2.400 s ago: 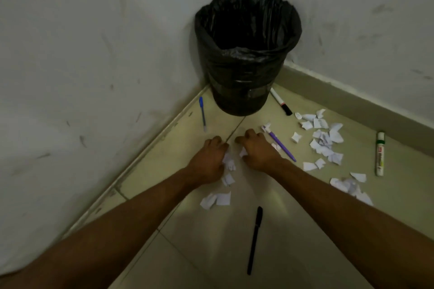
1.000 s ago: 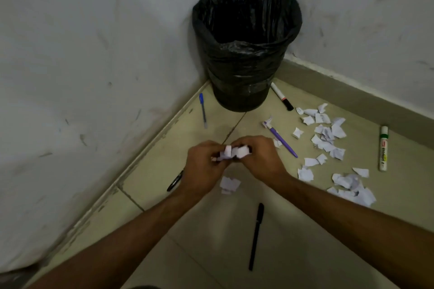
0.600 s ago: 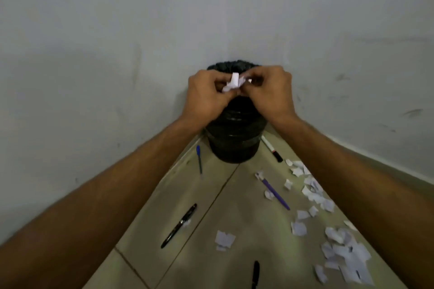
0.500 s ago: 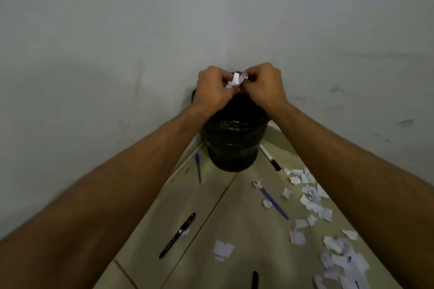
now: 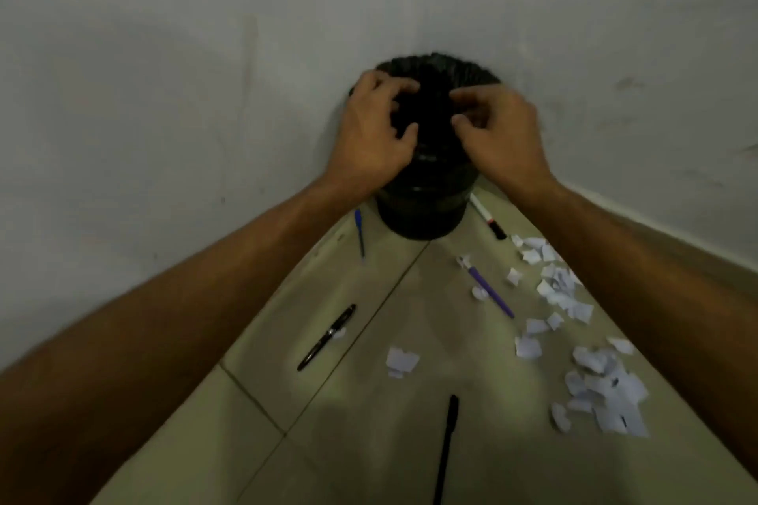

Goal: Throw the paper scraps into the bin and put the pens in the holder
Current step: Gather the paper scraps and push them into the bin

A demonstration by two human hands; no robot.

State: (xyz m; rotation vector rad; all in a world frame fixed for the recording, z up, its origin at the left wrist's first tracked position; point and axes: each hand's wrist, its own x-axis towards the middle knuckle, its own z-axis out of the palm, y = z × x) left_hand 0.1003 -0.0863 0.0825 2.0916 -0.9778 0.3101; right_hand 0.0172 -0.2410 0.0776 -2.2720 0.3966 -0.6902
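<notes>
A bin lined with a black bag (image 5: 422, 213) stands in the corner of the room. My left hand (image 5: 375, 135) and my right hand (image 5: 498, 135) hover over its mouth, a little apart, fingers spread and loosely bent, with nothing in them. White paper scraps lie on the floor: a small clump (image 5: 402, 361) in the middle, a scatter (image 5: 562, 287) and a bigger pile (image 5: 603, 385) on the right. Pens lie around: a blue one (image 5: 359, 232), a glossy black one (image 5: 327, 337), a purple one (image 5: 490, 293), a matte black one (image 5: 446, 451). No pen holder is in view.
A white marker with a black cap (image 5: 486, 215) lies against the bin's right side. Pale walls (image 5: 164, 94) meet behind the bin, with a skirting board (image 5: 656, 234) along the right wall. The floor is beige tile (image 5: 369, 443).
My hands gathered scraps off the floor and lifted the bunch over the bin. They have now parted and the bunch is gone from my fingers. The view tilted up.
</notes>
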